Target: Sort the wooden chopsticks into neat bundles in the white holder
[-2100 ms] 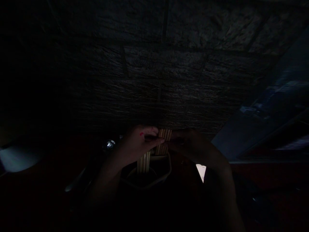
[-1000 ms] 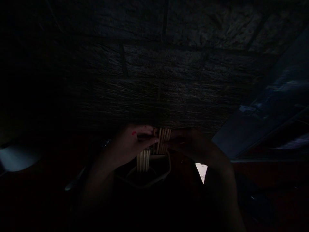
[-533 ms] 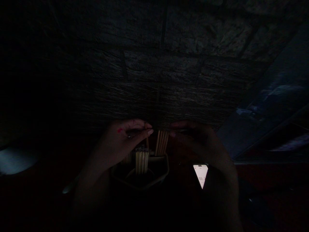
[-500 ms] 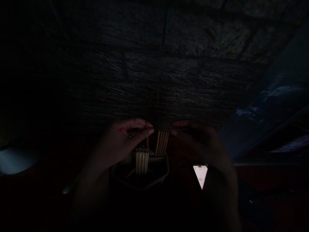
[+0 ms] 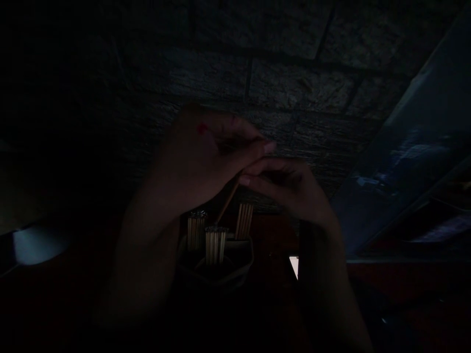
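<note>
Very dim light falls on both my hands, which meet above a container. A thin wooden stick slants down from my fingers towards the container. My right hand is closed in a pinch around the stick. My left hand, with a red mark on its back, is closed just above, its fingertips in line with the stick's hidden upper end. Bundles of similar sticks stand upright in the container: a dark-tipped bundle in front, another dark-tipped bundle at left, and a plain-ended bundle at right.
A brick-patterned wall rises behind. The lit phone is partly covered by my right forearm. A bluish panel leans along the right side. At far left is a pale object I cannot make out.
Both hands have risen and come together, with my left hand moving right. My right fingers now pinch the stick. The left bundle shows more, and my right forearm hides more of the phone.
</note>
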The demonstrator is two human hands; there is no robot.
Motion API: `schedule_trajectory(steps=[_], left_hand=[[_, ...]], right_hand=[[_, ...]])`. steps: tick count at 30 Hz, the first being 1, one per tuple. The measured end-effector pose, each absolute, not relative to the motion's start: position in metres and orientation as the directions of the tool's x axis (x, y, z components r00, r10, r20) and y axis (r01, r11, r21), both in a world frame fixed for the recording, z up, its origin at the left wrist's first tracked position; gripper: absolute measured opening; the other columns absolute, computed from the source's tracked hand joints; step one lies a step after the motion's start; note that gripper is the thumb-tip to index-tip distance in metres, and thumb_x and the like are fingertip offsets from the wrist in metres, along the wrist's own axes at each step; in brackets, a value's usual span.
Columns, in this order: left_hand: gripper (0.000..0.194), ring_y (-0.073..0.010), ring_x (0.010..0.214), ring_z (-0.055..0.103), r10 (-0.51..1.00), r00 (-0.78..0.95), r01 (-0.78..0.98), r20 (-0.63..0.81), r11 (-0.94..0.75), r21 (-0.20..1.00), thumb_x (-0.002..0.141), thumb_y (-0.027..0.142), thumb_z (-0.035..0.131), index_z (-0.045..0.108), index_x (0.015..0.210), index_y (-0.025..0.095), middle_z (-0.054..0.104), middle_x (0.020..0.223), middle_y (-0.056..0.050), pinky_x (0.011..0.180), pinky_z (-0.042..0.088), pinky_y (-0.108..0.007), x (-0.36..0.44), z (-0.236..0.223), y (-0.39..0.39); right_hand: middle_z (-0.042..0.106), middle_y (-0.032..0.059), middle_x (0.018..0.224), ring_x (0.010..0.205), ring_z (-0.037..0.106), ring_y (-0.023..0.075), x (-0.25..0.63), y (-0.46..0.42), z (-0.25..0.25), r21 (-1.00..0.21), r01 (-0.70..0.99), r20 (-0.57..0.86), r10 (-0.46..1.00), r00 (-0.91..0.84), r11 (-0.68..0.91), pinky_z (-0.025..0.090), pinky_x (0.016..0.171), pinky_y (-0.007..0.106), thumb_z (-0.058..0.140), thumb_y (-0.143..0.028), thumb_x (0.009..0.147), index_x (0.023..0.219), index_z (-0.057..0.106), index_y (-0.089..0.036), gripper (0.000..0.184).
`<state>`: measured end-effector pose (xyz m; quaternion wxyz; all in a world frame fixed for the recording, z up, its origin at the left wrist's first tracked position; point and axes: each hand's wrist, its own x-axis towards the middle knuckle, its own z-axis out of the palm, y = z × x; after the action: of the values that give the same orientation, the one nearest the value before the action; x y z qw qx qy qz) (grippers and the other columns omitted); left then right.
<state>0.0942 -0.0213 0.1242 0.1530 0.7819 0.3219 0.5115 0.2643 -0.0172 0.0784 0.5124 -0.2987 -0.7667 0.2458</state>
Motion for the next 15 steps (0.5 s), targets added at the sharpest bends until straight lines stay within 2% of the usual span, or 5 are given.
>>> schedule_trajectory(steps=[5, 8, 10, 13, 15], left_hand=[[0.026, -0.0168, 0.096, 0.072, 0.609, 0.207, 0.277, 0.766, -0.787, 0.551, 0.083, 0.039, 0.068, 0.074, 0.098, 0.019, 0.076, 0.093, 0.007, 0.081, 0.056, -0.022, 0.093, 0.131, -0.031], [0.029, -0.0180, 0.103, 0.070, 0.645, 0.169, 0.232, 0.745, -0.761, 0.606, 0.080, 0.036, 0.073, 0.072, 0.104, 0.019, 0.076, 0.106, 0.002, 0.089, 0.056, -0.024, 0.087, 0.110, -0.025], [0.029, -0.0185, 0.103, 0.070, 0.687, 0.205, 0.223, 0.697, -0.726, 0.650, 0.080, 0.034, 0.074, 0.071, 0.104, 0.017, 0.075, 0.108, -0.002, 0.091, 0.056, -0.026, 0.082, 0.087, -0.017], [0.035, -0.0184, 0.103, 0.069, 0.753, 0.357, 0.207, 0.552, -0.640, 0.740, 0.081, 0.034, 0.073, 0.069, 0.111, 0.016, 0.073, 0.113, -0.006, 0.093, 0.056, -0.030, 0.081, 0.050, -0.002], [0.037, -0.0185, 0.105, 0.069, 0.772, 0.411, 0.216, 0.485, -0.599, 0.771, 0.081, 0.034, 0.073, 0.068, 0.112, 0.014, 0.073, 0.116, -0.008, 0.096, 0.055, -0.032, 0.086, 0.031, 0.006]], right_hand=[[0.073, -0.0001, 0.089, 0.090, 0.069, 0.0187, 0.273, -0.034, 0.100, -0.576, 0.389, 0.746, 0.657, -0.110, 0.719, 0.054, 0.086, 0.034, 0.071, -0.031, 0.082, 0.084, 0.072, -0.024, 0.008], [0.069, -0.0003, 0.085, 0.083, 0.066, 0.0163, 0.289, -0.053, 0.102, -0.505, 0.467, 0.846, 0.523, 0.103, 0.726, 0.052, 0.077, 0.031, 0.070, -0.025, 0.082, 0.082, 0.070, -0.025, 0.001], [0.066, 0.0004, 0.076, 0.072, 0.063, 0.0148, 0.300, -0.064, 0.095, -0.487, 0.488, 0.873, 0.417, 0.252, 0.724, 0.049, 0.069, 0.030, 0.066, -0.019, 0.083, 0.077, 0.068, -0.023, 0.008], [0.056, -0.0001, 0.063, 0.056, 0.054, 0.0142, 0.313, -0.075, 0.080, -0.499, 0.490, 0.848, 0.284, 0.448, 0.715, 0.040, 0.056, 0.032, 0.062, -0.010, 0.077, 0.065, 0.059, -0.022, 0.017], [0.047, -0.0018, 0.062, 0.052, 0.046, 0.0150, 0.317, -0.078, 0.070, -0.559, 0.531, 0.811, 0.288, 0.509, 0.637, 0.035, 0.053, 0.033, 0.054, -0.017, 0.079, 0.068, 0.053, -0.025, 0.014]])
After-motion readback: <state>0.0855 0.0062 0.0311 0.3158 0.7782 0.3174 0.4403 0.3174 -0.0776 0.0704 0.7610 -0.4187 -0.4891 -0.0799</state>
